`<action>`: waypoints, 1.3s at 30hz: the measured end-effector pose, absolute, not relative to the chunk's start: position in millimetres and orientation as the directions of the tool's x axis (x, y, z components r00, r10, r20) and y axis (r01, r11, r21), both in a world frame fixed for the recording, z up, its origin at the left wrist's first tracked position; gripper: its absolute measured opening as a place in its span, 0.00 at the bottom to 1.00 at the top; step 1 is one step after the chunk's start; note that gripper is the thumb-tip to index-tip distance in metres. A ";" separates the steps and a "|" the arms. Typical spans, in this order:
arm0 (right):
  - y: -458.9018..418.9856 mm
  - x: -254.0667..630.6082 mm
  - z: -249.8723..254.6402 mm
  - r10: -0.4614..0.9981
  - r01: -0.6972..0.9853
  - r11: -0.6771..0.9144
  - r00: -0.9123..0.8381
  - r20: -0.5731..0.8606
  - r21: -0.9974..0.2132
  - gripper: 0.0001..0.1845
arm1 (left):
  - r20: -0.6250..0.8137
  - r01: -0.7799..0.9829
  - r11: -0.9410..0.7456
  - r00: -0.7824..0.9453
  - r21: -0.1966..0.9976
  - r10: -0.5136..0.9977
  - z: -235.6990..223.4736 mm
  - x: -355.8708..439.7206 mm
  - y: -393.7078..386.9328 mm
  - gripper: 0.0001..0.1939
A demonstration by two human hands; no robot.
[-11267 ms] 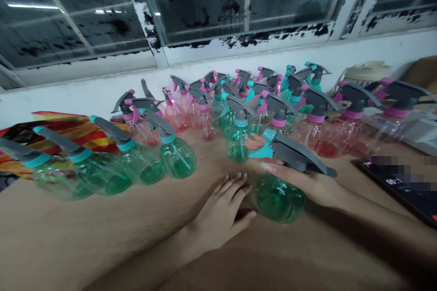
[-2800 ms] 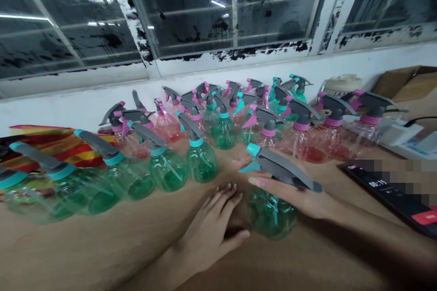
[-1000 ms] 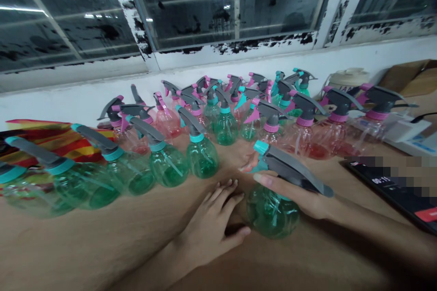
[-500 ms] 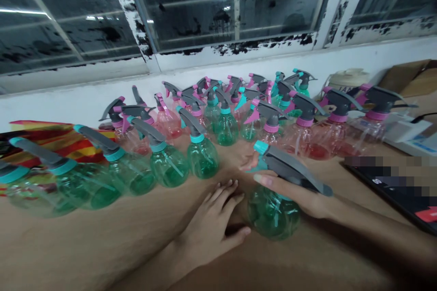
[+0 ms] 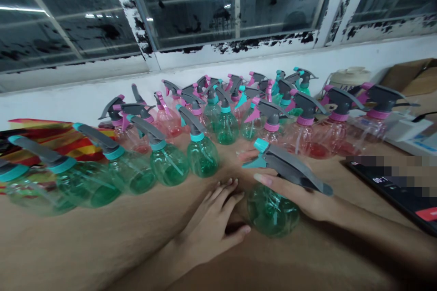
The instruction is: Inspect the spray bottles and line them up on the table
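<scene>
A left hand (image 5: 213,223) rests on the table (image 5: 102,245), palm down, loosely spread, just left of a green spray bottle (image 5: 273,216). The right hand (image 5: 305,196), nearer still, grips the bottle below its spray head (image 5: 290,166); roughly upright, its nozzle points left and away. Beyond it crowd pink bottles (image 5: 300,138).

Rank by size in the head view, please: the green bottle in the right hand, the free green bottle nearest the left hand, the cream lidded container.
1. Held green bottle in the right hand
2. Free green bottle nearest the left hand
3. Cream lidded container, partly hidden
Apparent sizes only; nearness makes true sizes unsure.
</scene>
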State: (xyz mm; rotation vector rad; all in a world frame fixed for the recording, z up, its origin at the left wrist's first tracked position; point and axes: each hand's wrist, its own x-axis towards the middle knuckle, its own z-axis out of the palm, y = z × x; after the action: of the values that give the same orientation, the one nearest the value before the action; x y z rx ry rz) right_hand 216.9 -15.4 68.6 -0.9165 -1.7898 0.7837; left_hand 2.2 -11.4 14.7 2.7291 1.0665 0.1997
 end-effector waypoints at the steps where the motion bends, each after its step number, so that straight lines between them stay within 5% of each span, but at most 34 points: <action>1: -15.4 216.9 68.2 0.850 0.229 0.511 -0.280 0.446 -0.829 0.11 | 0.047 0.655 -0.718 0.730 0.236 0.681 14.5 2.1 -11.2 0.31; 23: -17.0 217.1 68.5 0.860 0.406 0.510 -0.223 0.459 -0.758 0.11 | 0.064 0.646 -0.726 0.735 0.236 0.675 9.5 1.3 -10.3 0.30; 31: -14.7 217.1 69.2 0.854 0.291 0.512 -0.275 0.442 -0.808 0.11 | 0.066 0.647 -0.724 0.733 0.239 0.677 9.6 1.1 -10.7 0.31; 39: -16.0 216.9 67.9 0.851 0.383 0.525 -0.231 0.471 -0.760 0.08 | 0.079 0.645 -0.723 0.730 0.248 0.679 7.5 0.7 -10.9 0.30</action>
State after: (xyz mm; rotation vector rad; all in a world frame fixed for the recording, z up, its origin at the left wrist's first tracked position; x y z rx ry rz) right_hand 216.9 -16.0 67.9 -1.0236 -1.8269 0.6262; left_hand 0.7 -10.9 7.5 2.7293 1.0574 0.2424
